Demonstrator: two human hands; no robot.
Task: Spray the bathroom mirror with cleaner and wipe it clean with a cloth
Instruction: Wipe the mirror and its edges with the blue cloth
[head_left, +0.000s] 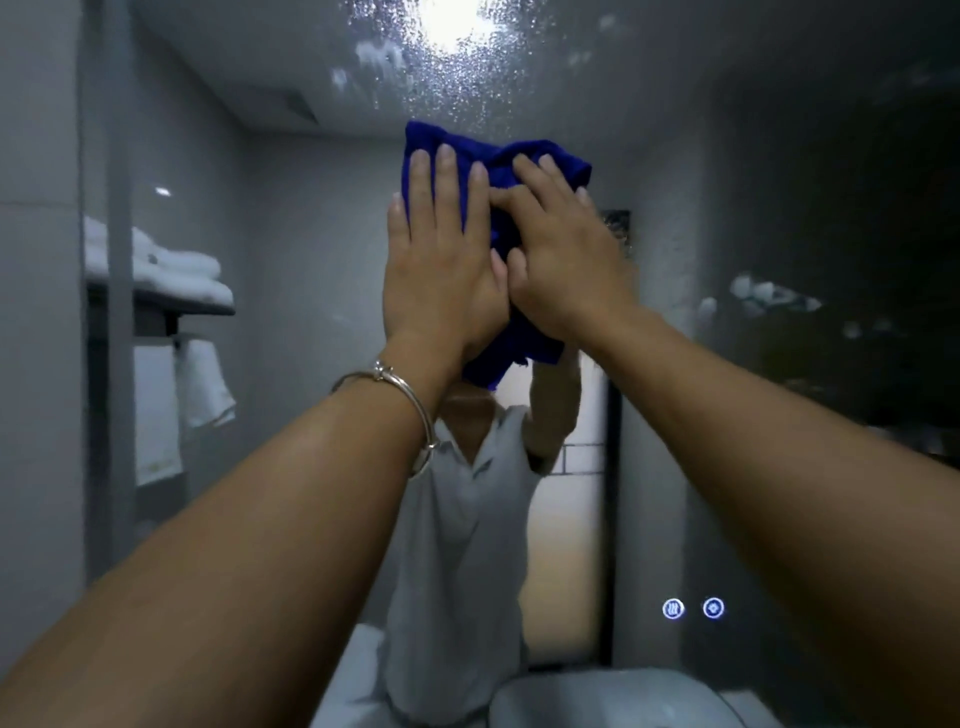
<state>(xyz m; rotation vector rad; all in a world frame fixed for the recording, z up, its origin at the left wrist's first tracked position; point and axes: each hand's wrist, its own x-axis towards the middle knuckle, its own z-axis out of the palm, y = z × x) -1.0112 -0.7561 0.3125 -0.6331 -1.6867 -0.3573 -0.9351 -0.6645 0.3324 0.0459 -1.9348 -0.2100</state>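
Observation:
The bathroom mirror (322, 218) fills the view, wet with spray droplets and foam streaks near its top centre. A crumpled dark blue cloth (540, 161) is pressed flat against the glass at centre. My left hand (441, 260), a silver bangle on its wrist, lies on the cloth with fingers spread and pointing up. My right hand (561, 254) presses the cloth beside it, partly overlapping the left. Foam patches also cling to the glass at the right. No spray bottle is visible.
Two lit touch buttons (693, 608) glow on the mirror at lower right. A white basin (613, 696) sits below. Reflected in the glass are a shelf with folded white towels (161, 270), a hanging towel, and a person in a light shirt.

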